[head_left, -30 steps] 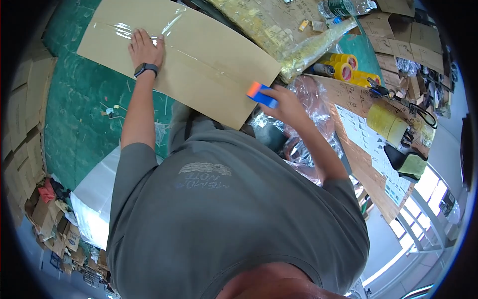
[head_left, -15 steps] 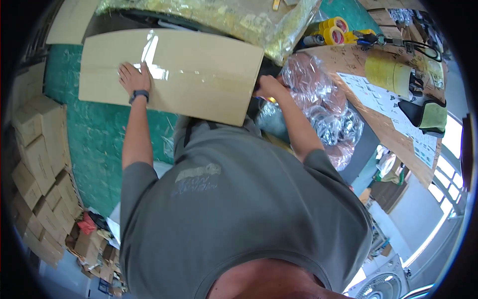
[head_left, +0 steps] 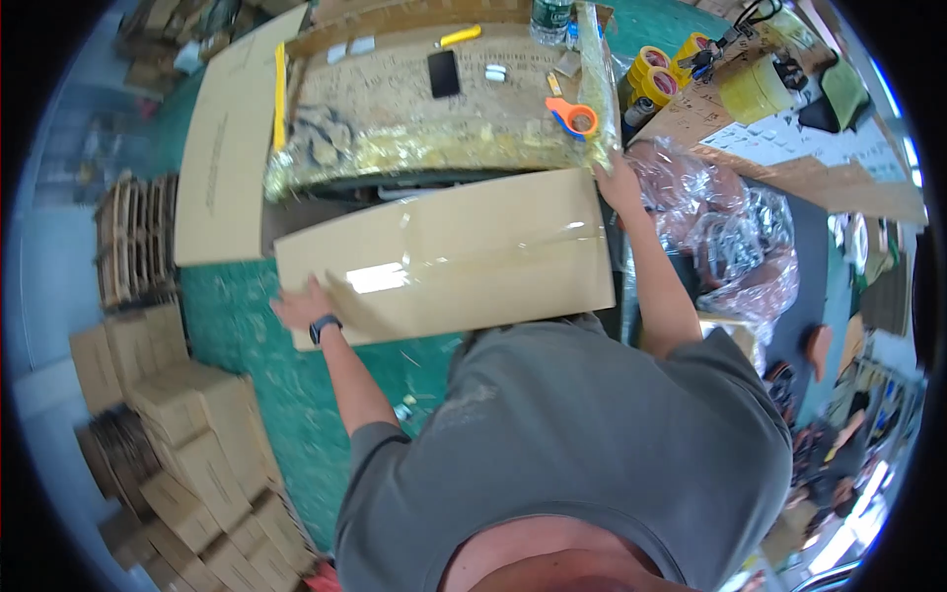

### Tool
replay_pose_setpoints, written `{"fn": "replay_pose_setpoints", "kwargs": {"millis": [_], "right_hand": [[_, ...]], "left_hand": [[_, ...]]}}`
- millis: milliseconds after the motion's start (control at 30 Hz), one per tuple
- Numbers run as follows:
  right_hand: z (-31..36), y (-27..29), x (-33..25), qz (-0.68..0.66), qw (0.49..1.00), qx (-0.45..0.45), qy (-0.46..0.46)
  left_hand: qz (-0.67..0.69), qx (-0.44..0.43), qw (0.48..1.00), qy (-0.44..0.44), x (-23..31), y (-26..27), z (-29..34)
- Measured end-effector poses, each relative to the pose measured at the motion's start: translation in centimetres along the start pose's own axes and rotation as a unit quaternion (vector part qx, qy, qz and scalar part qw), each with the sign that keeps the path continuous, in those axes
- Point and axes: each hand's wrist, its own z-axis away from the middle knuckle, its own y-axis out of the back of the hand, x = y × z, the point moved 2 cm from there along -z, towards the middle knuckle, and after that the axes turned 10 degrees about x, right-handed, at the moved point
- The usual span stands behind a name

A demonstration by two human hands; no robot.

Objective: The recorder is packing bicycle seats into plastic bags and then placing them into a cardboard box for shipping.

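Note:
A long, closed cardboard box (head_left: 493, 247) lies in front of me, clear tape shining across its top. My left hand (head_left: 302, 304) rests at the box's left end, fingers spread and reaching over the edge, thumb on the top face. At the far right corner, my right hand (head_left: 618, 185) has its fingers bent around the cardboard. Part of those fingers is hidden behind the corner.
Beyond the box stands a tape-edged cardboard tray (head_left: 395, 118) with a phone (head_left: 444, 74), a yellow cutter (head_left: 460, 36) and an orange-blue tool (head_left: 572, 118). Tape rolls (head_left: 653, 81) and plastic-wrapped goods (head_left: 730, 217) are at right. Stacked cartons (head_left: 197, 434) stand at left.
The box has turned, its right end now farther away. My left hand has moved from the top face to the left end; my right hand has gone up to the far right corner. The view has shifted.

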Motion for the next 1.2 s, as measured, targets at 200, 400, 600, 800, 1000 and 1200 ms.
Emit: {"fn": "replay_pose_setpoints", "kwargs": {"millis": [200, 400, 600, 800, 1000, 1200], "right_hand": [[13.8, 3.6, -11.8, 0.053, 0.961, -0.104, -0.251], [16.5, 27.4, -33.2, -0.065, 0.985, 0.103, -0.121], [21.7, 28.7, -29.7, -0.379, 0.873, 0.273, -0.136], [25.6, 11.5, -8.6, -0.489, 0.773, -0.007, -0.404], [27.2, 2.8, -1.9, -0.52, 0.701, 0.049, -0.486], [30.3, 7.2, 5.8, -0.37, 0.72, 0.343, -0.477]], "left_hand": [[0.197, -0.345, 0.915, 0.073, -15.3, -7.8, -14.8], [0.501, -0.309, 0.807, 0.039, -13.0, 14.0, -28.7], [0.843, -0.28, 0.459, 0.016, -22.0, 21.0, -32.1], [0.638, -0.483, 0.548, 0.242, -15.9, -1.0, -20.3], [0.468, -0.674, 0.482, 0.306, -10.1, -15.4, -8.0], [0.575, -0.431, 0.299, 0.628, -1.0, -9.3, 6.9]]}}
